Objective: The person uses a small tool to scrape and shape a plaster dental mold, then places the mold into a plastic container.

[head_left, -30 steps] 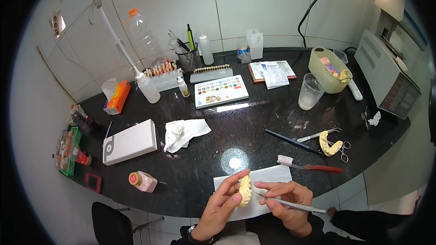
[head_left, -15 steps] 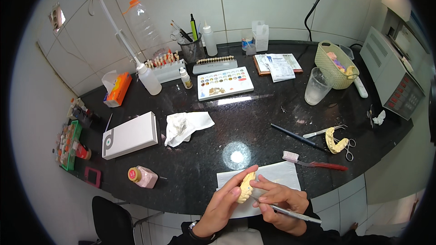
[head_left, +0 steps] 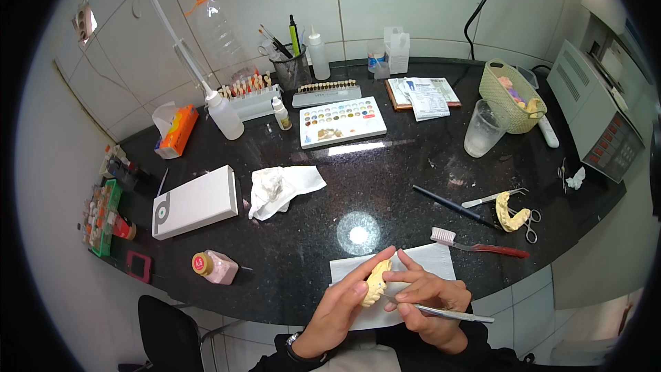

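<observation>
My left hand [head_left: 341, 310] grips a cream-yellow dental cast [head_left: 376, 281] with a toothed edge. In my right hand [head_left: 434, 310] is a slim silver hand tool [head_left: 454, 315], its thin end at the cast’s lower right side and its fingertips close around it. Beneath both hands lies a white paper sheet [head_left: 437, 255]. Just beyond it rests a toothbrush [head_left: 485, 250] with a red handle. Farther right are a second, U-shaped cast [head_left: 511, 220], tweezers [head_left: 482, 202], a dark blue rod [head_left: 444, 201] and scissor-handled forceps [head_left: 531, 234].
On the black counter [head_left: 310, 234] are a pink bottle [head_left: 222, 269], white box [head_left: 193, 203], crumpled tissue [head_left: 275, 189], paint palette [head_left: 342, 120], squeeze bottle [head_left: 224, 117], cup [head_left: 482, 134] and basket [head_left: 513, 110]. A grey machine [head_left: 592, 117] stands right, a chair [head_left: 162, 331] lower left.
My view has shifted, so the counter’s contents sit higher and mostly farther right. Both hands moved with the cast slightly rightward and upward; the cast is more tilted, with my right fingers closer against it.
</observation>
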Motion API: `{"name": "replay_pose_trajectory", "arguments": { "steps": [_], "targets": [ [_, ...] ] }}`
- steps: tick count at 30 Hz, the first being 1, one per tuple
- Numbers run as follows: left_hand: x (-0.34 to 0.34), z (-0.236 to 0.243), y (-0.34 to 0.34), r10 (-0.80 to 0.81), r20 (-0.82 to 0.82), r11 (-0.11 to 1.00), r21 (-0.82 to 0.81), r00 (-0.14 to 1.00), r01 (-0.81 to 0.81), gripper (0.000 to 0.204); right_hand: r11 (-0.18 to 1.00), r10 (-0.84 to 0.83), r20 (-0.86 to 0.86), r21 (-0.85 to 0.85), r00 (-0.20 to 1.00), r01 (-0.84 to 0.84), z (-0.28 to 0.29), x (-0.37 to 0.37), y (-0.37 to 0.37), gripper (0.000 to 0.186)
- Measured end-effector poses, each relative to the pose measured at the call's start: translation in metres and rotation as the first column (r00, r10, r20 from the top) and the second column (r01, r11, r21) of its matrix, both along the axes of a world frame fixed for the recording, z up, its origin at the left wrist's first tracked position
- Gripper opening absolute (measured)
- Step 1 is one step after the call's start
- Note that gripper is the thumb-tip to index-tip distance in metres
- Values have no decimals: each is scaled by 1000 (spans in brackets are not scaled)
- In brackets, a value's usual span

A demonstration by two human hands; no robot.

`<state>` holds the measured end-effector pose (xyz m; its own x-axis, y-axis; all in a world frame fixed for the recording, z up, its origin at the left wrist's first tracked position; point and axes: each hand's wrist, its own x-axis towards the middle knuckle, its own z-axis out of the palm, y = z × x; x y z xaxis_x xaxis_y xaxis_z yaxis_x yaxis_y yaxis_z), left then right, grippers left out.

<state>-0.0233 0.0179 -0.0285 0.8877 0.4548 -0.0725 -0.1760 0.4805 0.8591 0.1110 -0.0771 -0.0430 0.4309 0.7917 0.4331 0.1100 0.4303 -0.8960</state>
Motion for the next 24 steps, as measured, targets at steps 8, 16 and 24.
{"name": "replay_pose_trajectory", "arguments": {
  "steps": [8,16,24],
  "targets": [
    [1,-3,1,10,-19,1000,24,1000,-9,58,1000,-1,5,-3,1000,1,-1,1,2,5],
    [0,-8,1,9,-16,999,45,1000,-8,58,999,-21,-8,-36,1000,21,0,0,0,5],
    [1,-9,0,21,-18,995,99,1000,-19,55,998,-23,4,-53,1000,23,3,-1,-1,5]
  ]
}}
